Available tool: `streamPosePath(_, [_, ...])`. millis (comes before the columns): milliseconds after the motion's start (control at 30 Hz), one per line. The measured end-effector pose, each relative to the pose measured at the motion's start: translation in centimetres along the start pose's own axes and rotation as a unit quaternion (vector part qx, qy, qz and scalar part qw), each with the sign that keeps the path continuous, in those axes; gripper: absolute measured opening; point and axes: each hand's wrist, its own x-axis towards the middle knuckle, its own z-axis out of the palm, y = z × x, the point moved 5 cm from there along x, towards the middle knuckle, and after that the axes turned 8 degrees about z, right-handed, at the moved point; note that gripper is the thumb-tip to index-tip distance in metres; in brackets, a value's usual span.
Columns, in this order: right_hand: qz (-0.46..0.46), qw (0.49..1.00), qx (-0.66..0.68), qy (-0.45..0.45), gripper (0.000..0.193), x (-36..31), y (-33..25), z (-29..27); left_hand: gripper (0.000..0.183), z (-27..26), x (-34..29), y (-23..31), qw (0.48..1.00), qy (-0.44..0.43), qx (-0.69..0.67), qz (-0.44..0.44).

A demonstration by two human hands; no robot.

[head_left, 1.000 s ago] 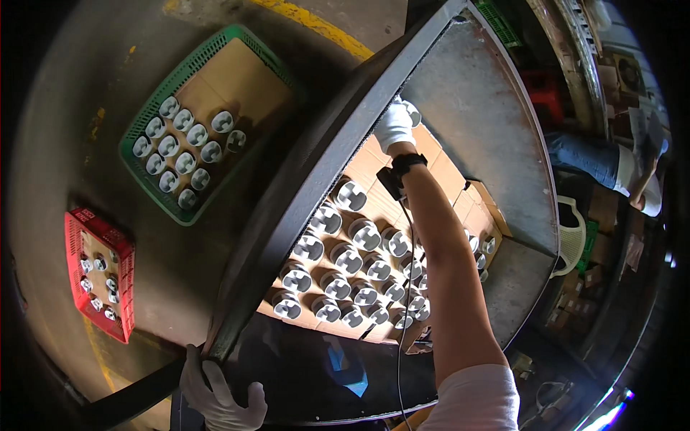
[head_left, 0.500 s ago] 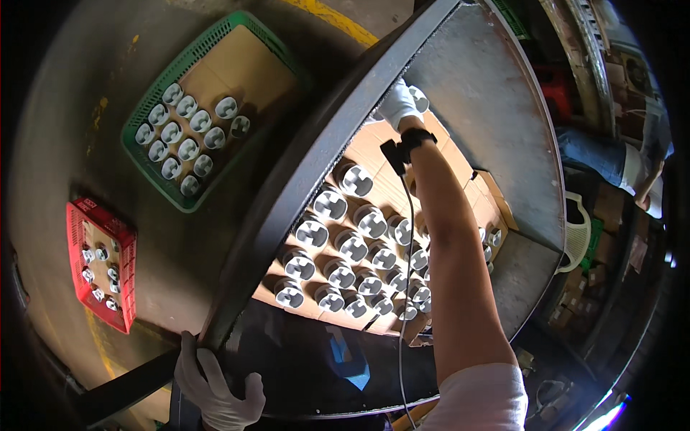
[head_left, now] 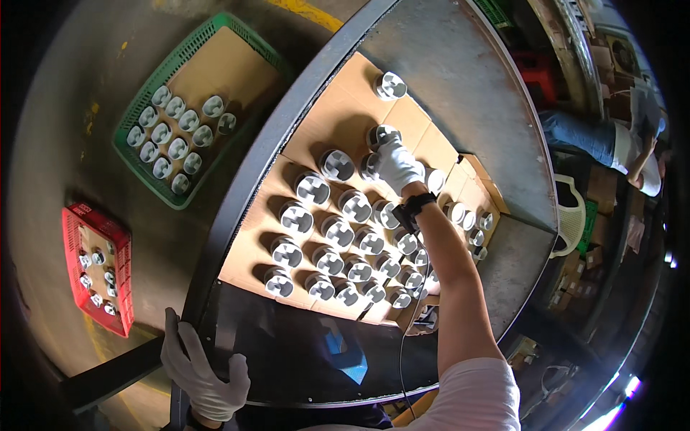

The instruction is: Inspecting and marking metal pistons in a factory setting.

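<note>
Rows of round metal pistons (head_left: 354,206), light grey with dark notched faces, stand on a cardboard sheet (head_left: 248,244) inside a dark metal bin. My right hand (head_left: 399,167), in a white glove, reaches over them with its fingers closed round one piston (head_left: 384,134) in the upper part of the sheet. Another piston touches the side of this hand. One lone piston (head_left: 390,86) stands farther off, near the sheet's far end. My left hand (head_left: 208,377), also gloved, rests at the bin's near left corner, fingers stretched and thumb apart, holding nothing.
On the floor to the left are a green crate (head_left: 126,154) with pistons on cardboard and a red crate (head_left: 123,287) with smaller metal parts. A raised metal edge (head_left: 269,136) borders the bin. A cable hangs from my right wrist. Another person (head_left: 596,144) is at the far right.
My right hand has come back toward me from the bin's far corner and is now at a piston nearer the rows. The far lone piston is uncovered. My left hand stays at the corner.
</note>
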Motion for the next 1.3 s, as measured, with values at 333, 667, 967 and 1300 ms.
streamPosePath(333, [-0.131,0.913,-0.378,0.073,0.028,-1.3,-0.5,2.3,0.081,0.4,0.2,0.2,1.000,0.002,-0.014,-0.001])
streamPosePath(667, [0.187,0.961,0.192,0.068,0.035,10.1,5.1,-6.9,0.082,0.5,-0.6,0.2,0.999,-0.034,0.003,-0.034])
streamPosePath(967, [0.177,0.880,0.427,0.111,0.008,14.6,4.9,-3.3,0.091,1.0,-1.9,-0.3,0.997,-0.045,0.004,-0.064])
streamPosePath(1300, [0.248,0.696,0.673,-0.035,0.022,2.5,7.7,-4.1,0.094,0.4,0.5,0.1,0.999,0.006,-0.043,0.013])
